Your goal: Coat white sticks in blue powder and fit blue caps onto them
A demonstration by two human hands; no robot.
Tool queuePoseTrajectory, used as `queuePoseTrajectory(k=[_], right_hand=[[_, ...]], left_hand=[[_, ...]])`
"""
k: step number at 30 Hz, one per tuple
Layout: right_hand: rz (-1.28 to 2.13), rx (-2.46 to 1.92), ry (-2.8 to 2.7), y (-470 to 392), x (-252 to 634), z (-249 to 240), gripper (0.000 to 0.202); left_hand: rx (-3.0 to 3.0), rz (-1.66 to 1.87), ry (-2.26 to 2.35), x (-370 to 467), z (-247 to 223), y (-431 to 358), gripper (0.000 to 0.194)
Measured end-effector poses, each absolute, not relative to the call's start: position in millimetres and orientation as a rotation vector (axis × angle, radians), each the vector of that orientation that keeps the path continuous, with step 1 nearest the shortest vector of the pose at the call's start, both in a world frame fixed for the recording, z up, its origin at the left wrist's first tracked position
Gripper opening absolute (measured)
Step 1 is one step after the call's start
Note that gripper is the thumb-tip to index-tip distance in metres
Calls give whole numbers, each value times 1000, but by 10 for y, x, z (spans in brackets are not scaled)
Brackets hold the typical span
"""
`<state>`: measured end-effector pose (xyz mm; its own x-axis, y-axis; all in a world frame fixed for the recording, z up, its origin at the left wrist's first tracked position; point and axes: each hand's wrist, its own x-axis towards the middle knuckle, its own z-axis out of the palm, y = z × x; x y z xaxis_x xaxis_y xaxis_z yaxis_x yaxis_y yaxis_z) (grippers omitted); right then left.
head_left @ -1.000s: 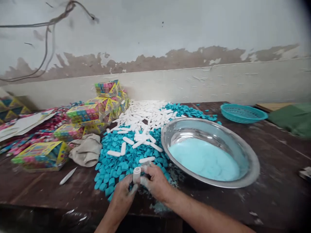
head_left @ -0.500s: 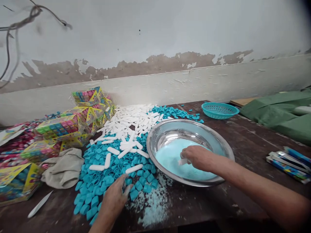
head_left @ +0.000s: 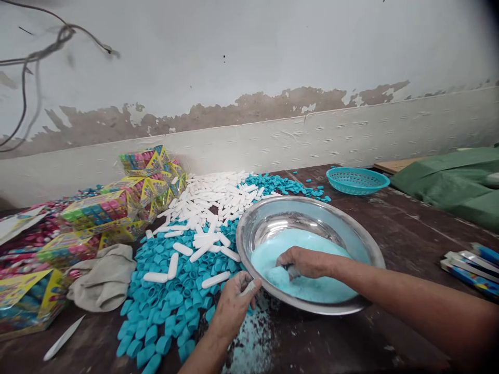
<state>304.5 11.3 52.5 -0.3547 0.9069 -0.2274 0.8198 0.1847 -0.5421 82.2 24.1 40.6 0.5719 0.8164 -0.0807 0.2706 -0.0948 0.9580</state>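
Lower center of the frame, the left hand [head_left: 236, 298], loosely half-spread, has moved from above teal caps [head_left: 162, 344] to the rim of a steel basin [head_left: 376, 257], joining the right hand [head_left: 307, 261], whose fingers dig into pale-blue powder [head_left: 307, 239] there, any grip hidden; work now centers on the powder.

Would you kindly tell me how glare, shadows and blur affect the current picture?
Head view: bright glare streaks the inside of the metal basin; cables cast soft shadows on the wall; the upper right corner darkens; the shaded underside of the right hand shows little detail.
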Motion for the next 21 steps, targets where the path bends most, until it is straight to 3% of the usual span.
queuePoseTrajectory(k=[4, 12, 21], right_hand=[[1007, -1632, -2289, 123, 3200, 609, 23], [540, -1925, -2250, -31, 3102, 537, 27], [1096, -1622, -2272, 143, 3106, 583, 21]], left_hand=[[1498, 574, 848, 865, 320, 292, 36], [1448, 572, 816, 877, 327, 289, 38], [1394, 582, 801, 879, 313, 270, 38]])
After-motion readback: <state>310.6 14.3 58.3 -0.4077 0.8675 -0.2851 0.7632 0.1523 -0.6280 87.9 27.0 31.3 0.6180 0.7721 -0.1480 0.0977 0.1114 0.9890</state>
